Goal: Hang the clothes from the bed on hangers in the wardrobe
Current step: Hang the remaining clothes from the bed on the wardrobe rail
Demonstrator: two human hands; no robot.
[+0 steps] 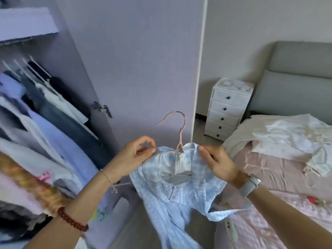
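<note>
- Your dress (172, 191) is on the hanger (179, 141) but not in the wardrobe (45, 114) yet; it hangs in front of you, between wardrobe and bed (269, 177).
- More clothes (291, 139) lie on the bed, so much seems left.
- Your left hand (133, 155) pinches the dress's left shoulder at the hanger arm.
- Your right hand (215, 159) grips its right shoulder, both raised level.
</note>
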